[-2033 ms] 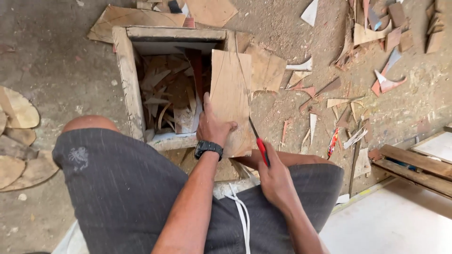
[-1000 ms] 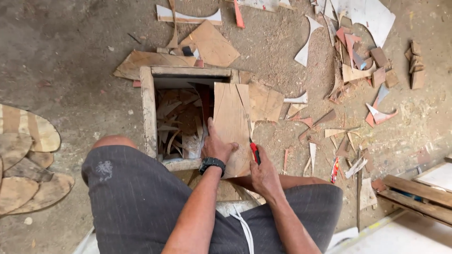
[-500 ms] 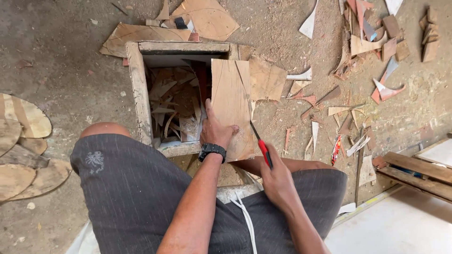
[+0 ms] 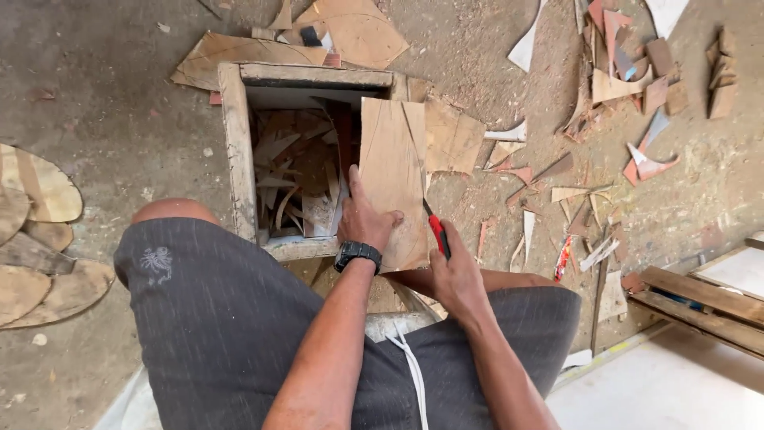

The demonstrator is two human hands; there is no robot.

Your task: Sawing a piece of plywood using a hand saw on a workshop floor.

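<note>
A thin rectangular brown sheet [image 4: 391, 159] rests over the right rim of a square wooden box [image 4: 237, 151]. My left hand [image 4: 364, 219], with a black watch on the wrist, presses flat on the sheet's lower left part. My right hand [image 4: 455, 271] grips a red-handled utility knife [image 4: 436, 232] whose blade meets the sheet's right side. A curved line is marked on the sheet. I sit with my knees on either side, in dark grey shorts.
The box holds several curled offcuts [image 4: 290, 179]. More brown sheets [image 4: 454, 137] and scraps [image 4: 613, 80] litter the dirt floor at right and top. Rounded wooden pieces [image 4: 36, 231] are stacked at left. Wooden slats [image 4: 700, 299] lie at lower right.
The view shifted slightly. My left hand stays on the sheet and my right hand keeps the knife at the sheet's right edge, near the same spot.
</note>
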